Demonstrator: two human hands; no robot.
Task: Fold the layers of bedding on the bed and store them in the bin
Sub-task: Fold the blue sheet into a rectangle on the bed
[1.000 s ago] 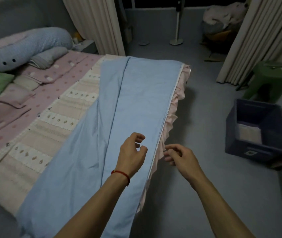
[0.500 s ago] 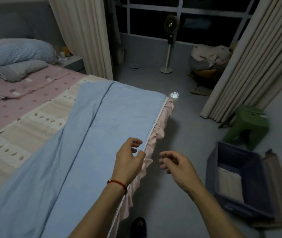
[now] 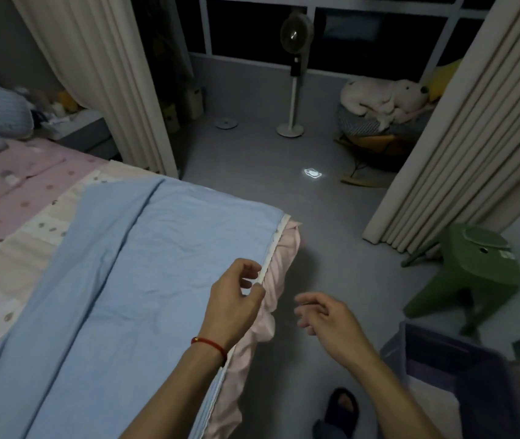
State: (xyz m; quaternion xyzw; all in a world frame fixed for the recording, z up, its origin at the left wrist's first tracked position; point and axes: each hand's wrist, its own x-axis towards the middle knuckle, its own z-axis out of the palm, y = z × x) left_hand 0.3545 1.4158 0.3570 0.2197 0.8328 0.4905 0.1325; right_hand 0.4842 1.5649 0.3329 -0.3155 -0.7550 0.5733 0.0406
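Observation:
A light blue sheet (image 3: 144, 280) lies folded lengthwise along the near side of the bed, over a pink ruffled layer (image 3: 279, 267) and a patchwork quilt (image 3: 17, 248). My left hand (image 3: 236, 299), with a red string at the wrist, pinches the blue sheet's white-trimmed edge at the bedside. My right hand (image 3: 325, 318) hovers over the floor just right of the bed, fingers loosely curled, holding nothing. The dark blue bin (image 3: 436, 350) stands on the floor at lower right with a pale folded cloth (image 3: 433, 403) inside.
A green stool (image 3: 474, 274) stands beyond the bin. Curtains (image 3: 461, 128) hang on the right and behind the bed. A standing fan (image 3: 295, 74) and a chair with a plush toy (image 3: 382, 99) are by the window. My slippered foot (image 3: 341, 410) is on the grey floor.
The view has swung up and right along the bed. My left hand has slid along the sheet's edge toward the far corner; my right hand has let go of the ruffle and moved away.

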